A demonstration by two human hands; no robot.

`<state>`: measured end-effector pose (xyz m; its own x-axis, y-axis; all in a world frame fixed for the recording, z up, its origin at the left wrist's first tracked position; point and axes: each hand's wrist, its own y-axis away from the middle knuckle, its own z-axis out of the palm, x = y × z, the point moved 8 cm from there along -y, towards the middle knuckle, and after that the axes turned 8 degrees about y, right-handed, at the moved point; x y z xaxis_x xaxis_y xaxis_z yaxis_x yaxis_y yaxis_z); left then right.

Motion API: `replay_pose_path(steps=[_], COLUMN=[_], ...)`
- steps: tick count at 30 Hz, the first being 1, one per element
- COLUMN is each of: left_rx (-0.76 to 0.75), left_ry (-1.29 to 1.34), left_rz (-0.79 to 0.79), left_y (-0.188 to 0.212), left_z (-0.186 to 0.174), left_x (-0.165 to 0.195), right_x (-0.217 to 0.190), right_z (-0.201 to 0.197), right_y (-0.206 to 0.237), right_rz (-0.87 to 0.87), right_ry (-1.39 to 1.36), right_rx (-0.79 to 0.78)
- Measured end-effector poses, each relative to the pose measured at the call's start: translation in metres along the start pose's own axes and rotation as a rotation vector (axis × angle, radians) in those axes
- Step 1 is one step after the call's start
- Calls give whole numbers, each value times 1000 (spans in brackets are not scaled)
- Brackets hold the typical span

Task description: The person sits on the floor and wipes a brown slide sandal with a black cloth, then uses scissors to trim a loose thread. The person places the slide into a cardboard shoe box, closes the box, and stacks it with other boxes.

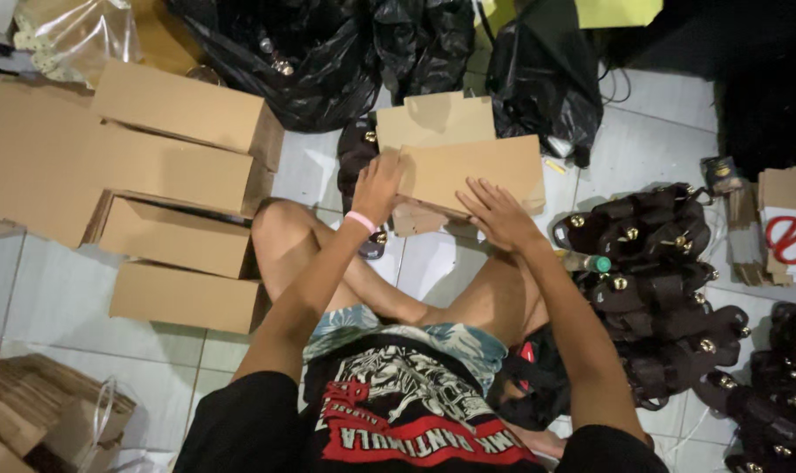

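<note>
I sit cross-legged on a white tiled floor with a small brown cardboard box [472,166] in front of my knees. My left hand [378,186] grips the box's left end, a pink band on that wrist. My right hand [496,213] lies flat with spread fingers on the box's lower front edge. An upright flap [435,119] rises behind the box. A dark bag [357,151] lies under and behind the box, partly hidden.
Closed cardboard boxes [179,166] are stacked at my left. Black plastic sacks [328,52] fill the back. A heap of dark brown bags with gold studs [661,280] lies at my right, with a green-capped bottle [590,262]. Flat cardboard sheets with red scissors [788,232] lie far right.
</note>
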<state>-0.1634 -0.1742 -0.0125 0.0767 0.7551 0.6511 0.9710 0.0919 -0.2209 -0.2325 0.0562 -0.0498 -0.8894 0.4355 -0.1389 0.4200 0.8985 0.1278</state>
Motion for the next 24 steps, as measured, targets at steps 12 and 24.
replay_pose_path(steps=[12, 24], left_rx=[-174, -63], left_ry=[25, 48], left_rz=[58, 393], left_y=[-5, -5], left_z=[26, 15], left_x=[3, 37], right_x=[-4, -20], right_z=[-27, -32], right_y=[21, 30], right_rz=[12, -67], right_ry=[-101, 20], right_rx=[276, 502])
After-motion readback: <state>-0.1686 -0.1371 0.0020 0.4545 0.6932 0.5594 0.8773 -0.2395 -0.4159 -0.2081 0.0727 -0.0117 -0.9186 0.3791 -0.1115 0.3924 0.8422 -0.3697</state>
